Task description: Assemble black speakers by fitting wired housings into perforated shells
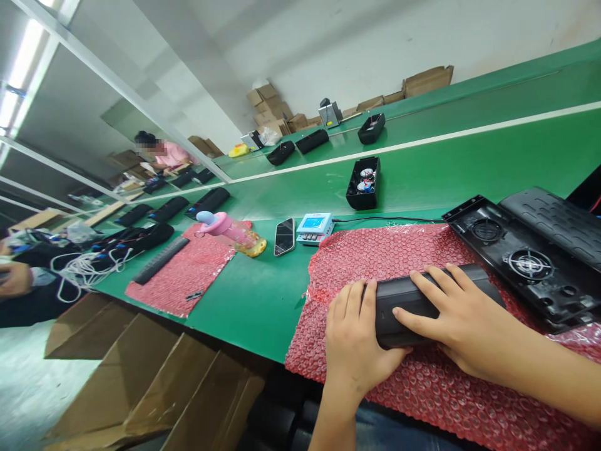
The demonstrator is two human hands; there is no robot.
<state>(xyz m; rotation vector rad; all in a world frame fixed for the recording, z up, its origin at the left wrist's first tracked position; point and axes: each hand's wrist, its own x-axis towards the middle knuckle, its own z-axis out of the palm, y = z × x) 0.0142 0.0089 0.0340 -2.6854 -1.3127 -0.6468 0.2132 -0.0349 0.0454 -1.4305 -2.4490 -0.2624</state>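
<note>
A long black speaker housing (408,289) lies on a sheet of red bubble wrap (357,257) in front of me. My left hand (357,338) grips its left end, with fingers over the far edge and the thumb along the near side. Farther right, my right hand (451,310) is wrapped over the top, thumb reaching toward the middle. The underside of the housing is hidden. Close to my right hand rests an open black plastic shell (498,244) with round grilles, beside a ribbed black shell (554,219).
A light-blue device (315,227) with a cable, a phone (284,237) and a pink-lidded bottle (235,235) stand on the green bench (263,300). Behind is an open black case (364,183) with wired round parts. Cardboard (136,376) fills the lower left. Another person (164,153) sits far left.
</note>
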